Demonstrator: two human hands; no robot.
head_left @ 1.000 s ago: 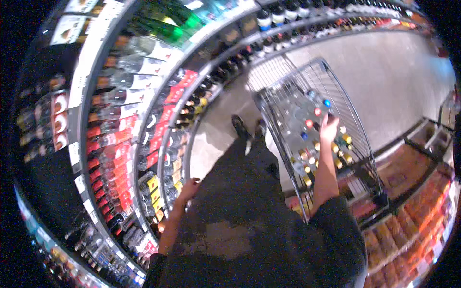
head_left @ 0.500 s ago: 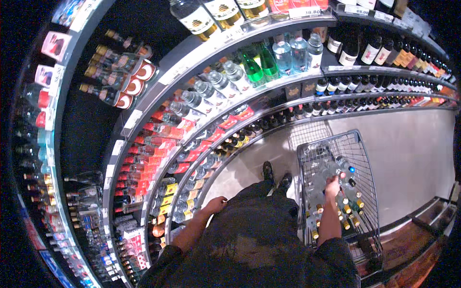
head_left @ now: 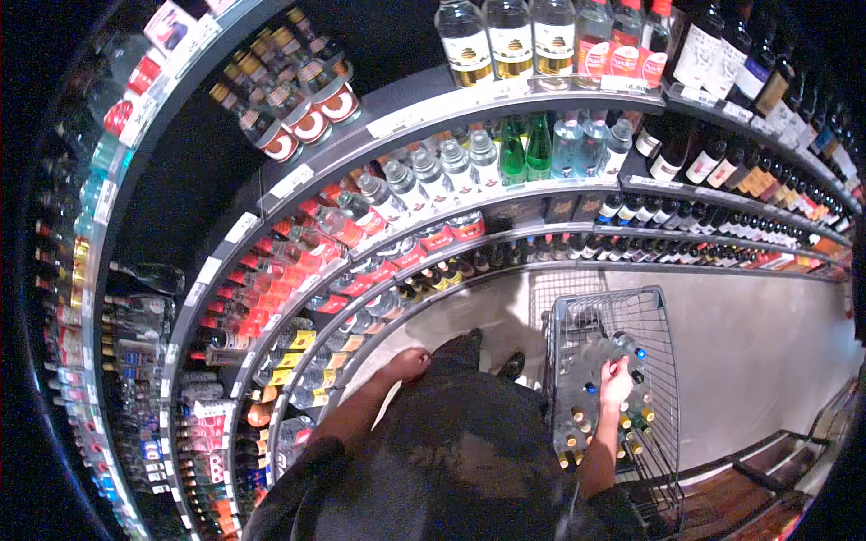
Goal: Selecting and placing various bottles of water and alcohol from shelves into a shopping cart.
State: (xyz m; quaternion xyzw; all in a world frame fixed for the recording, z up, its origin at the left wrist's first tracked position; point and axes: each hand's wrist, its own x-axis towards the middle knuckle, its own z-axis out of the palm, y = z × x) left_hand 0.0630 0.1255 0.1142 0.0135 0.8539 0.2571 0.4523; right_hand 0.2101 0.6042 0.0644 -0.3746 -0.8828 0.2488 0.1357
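Observation:
I stand in a shop aisle facing tall shelves of bottles. My right hand [head_left: 616,382] reaches down into a wire shopping cart [head_left: 663,329] on my right and grips a clear bottle [head_left: 606,348] with a blue cap lying among several other bottles. My left hand [head_left: 408,363] hangs at my side with its fingers curled, holding nothing, close to the lowest shelf rows. My dark clothing fills the bottom middle of the view.
Curved shelves [head_left: 505,97] packed with clear, green and dark bottles rise ahead and to the left. Red-labelled bottles [head_left: 298,270] fill the middle rows. Grey floor [head_left: 767,343] stretches right of the cart. A wooden display [head_left: 749,487] sits at the lower right.
The view has swung up toward the shelves, so the cart now sits lower right. My right hand stays in the cart on a bottle; my left hand stays by my side.

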